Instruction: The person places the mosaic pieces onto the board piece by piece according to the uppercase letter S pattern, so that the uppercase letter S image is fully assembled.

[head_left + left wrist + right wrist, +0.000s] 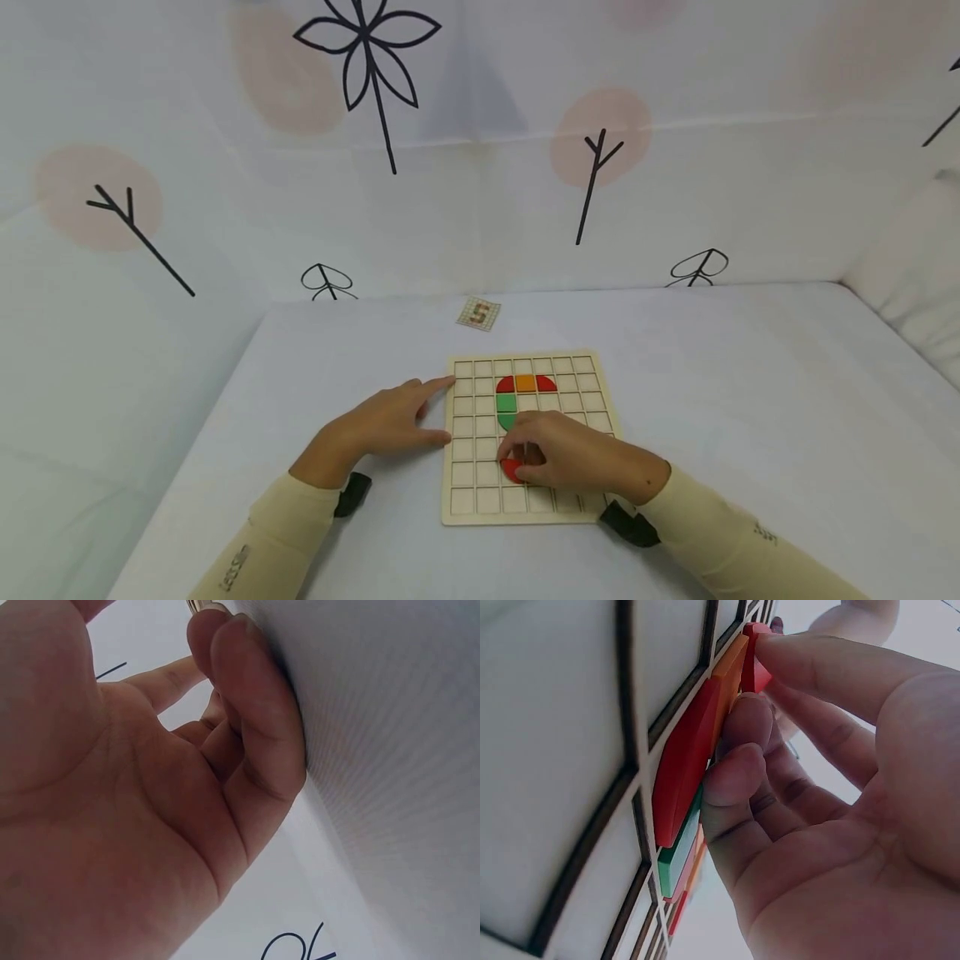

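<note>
A pale wooden grid board [462, 450] lies flat on the white cloth. My right hand [566, 454] is over its lower part, thumb and index finger pinching a red quarter-round tile [512, 471] at the grid. Close behind that tile, the right wrist view shows an orange tile [729, 679] and another red tile [686, 761], partly covered by the hand in the head view. At the board's left edge, my left hand [382, 425] touches the rim with extended index finger and thumb; its other fingers bend underneath.
Higher on the board sit a red tile [506, 384], an orange square [526, 382], another red tile [547, 383], a green square [506, 403] and a green rounded tile [506, 422]. Behind the board lies a small pattern card [478, 313]. Printed cloth [480, 208] hangs at the back.
</note>
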Demonstrator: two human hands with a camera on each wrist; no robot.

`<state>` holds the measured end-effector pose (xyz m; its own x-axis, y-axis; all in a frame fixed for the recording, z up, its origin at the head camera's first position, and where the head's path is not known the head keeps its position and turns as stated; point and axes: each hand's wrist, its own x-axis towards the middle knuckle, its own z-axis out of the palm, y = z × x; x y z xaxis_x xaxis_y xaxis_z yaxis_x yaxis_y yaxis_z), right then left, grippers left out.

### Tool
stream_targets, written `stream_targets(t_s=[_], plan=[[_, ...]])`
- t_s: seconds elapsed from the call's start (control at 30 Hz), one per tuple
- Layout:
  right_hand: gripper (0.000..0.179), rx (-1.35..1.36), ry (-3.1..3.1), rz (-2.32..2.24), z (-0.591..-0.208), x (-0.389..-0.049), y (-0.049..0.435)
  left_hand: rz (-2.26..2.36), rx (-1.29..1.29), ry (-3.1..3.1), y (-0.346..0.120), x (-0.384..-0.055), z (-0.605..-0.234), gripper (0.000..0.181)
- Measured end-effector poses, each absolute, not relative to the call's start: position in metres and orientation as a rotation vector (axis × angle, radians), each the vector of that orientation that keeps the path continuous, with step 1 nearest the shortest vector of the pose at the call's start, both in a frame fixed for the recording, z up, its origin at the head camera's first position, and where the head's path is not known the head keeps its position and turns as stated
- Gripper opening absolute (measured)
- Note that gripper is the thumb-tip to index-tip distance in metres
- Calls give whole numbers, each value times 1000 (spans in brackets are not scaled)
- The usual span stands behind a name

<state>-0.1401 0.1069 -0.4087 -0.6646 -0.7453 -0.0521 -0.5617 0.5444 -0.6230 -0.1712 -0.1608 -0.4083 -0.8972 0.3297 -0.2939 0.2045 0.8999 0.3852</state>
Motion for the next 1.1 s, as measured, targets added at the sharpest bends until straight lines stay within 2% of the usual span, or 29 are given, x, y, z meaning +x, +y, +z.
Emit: stream_targets(t_s=[0.57, 1.1], plan=[[9, -1068, 2491, -843, -411, -137, 108, 514, 407, 2706, -160, -171, -412, 79], [14, -1075, 2493, -823, -407, -136, 111, 508, 395, 2705, -159, -169, -412, 80]])
